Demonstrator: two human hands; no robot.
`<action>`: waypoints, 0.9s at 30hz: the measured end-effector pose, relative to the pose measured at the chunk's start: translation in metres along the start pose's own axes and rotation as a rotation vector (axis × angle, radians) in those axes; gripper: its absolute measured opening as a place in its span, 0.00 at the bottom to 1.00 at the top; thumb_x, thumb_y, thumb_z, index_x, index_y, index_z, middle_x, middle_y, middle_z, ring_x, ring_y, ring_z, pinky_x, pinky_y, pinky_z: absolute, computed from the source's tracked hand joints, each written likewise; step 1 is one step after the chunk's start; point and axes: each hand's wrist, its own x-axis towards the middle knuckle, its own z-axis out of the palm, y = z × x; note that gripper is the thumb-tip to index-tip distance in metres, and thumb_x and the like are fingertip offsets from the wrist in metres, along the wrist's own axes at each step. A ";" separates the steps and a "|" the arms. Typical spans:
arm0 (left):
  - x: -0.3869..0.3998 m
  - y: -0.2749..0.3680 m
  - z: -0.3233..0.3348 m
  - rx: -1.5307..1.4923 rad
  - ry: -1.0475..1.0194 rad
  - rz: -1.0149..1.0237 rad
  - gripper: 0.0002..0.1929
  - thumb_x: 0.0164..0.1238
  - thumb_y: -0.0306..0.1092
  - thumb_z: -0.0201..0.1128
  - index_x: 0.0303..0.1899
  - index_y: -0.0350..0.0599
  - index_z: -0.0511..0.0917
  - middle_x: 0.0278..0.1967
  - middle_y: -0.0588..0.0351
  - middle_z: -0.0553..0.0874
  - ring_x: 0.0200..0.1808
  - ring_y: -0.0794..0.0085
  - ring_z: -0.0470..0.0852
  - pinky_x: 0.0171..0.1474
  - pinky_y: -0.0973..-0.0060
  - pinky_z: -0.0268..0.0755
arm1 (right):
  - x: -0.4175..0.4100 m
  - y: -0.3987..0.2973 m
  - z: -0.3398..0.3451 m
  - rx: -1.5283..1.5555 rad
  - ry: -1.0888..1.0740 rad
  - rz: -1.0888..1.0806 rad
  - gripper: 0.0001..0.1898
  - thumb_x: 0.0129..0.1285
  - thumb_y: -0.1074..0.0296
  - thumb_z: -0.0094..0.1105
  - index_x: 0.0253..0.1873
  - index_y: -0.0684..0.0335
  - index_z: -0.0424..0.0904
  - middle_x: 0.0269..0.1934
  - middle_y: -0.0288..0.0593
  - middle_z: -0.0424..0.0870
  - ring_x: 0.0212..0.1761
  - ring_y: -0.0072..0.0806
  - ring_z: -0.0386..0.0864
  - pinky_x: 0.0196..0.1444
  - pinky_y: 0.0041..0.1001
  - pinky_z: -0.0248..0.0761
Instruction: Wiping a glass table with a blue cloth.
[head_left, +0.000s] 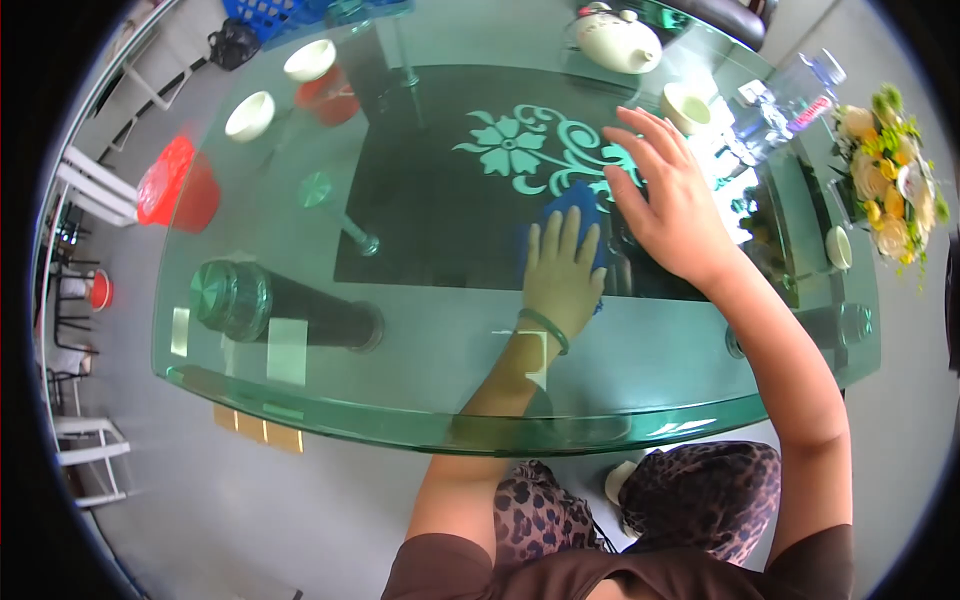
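Under the green glass tabletop (450, 352), my left hand (561, 277) lies flat over a blue cloth (574, 201), pressing it on the dark lower shelf (420, 225). The glass is between the camera and this hand, and a green bracelet circles its wrist. My right hand (667, 199) is above the glass with its fingers apart and nothing in them; whether it touches the glass I cannot tell. Beyond its fingertips sits a pale cup (685, 109). A pale floral pattern (517, 142) shows beside both hands.
A white teapot (619, 41) and two white cups (250, 117) stand toward the far side. At right are a clear plastic bottle (795, 101), a flower arrangement (889, 176) and a small cup (838, 247). Left of the table is a red bucket (161, 191). Glass legs (232, 300) support the tabletop.
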 end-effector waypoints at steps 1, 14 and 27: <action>-0.001 0.000 0.001 0.020 -0.011 -0.027 0.30 0.63 0.44 0.62 0.66 0.46 0.69 0.69 0.43 0.65 0.70 0.50 0.61 0.72 0.48 0.48 | -0.001 -0.004 -0.004 -0.054 0.016 -0.055 0.20 0.65 0.68 0.57 0.59 0.70 0.71 0.59 0.57 0.73 0.64 0.52 0.68 0.70 0.42 0.58; 0.008 0.020 0.003 0.010 -0.002 -0.035 0.28 0.67 0.43 0.58 0.66 0.43 0.69 0.70 0.42 0.63 0.72 0.46 0.58 0.73 0.48 0.45 | -0.210 -0.018 -0.088 0.461 -1.424 0.075 0.23 0.54 0.76 0.52 0.57 0.74 0.73 0.54 0.63 0.77 0.54 0.51 0.77 0.58 0.38 0.73; -0.003 -0.013 -0.010 -0.908 0.293 -0.301 0.22 0.63 0.23 0.52 0.61 0.40 0.71 0.64 0.45 0.70 0.68 0.55 0.66 0.71 0.61 0.54 | -0.112 0.007 0.079 0.403 0.108 0.051 0.27 0.61 0.62 0.60 0.63 0.66 0.69 0.66 0.57 0.67 0.68 0.53 0.63 0.69 0.47 0.55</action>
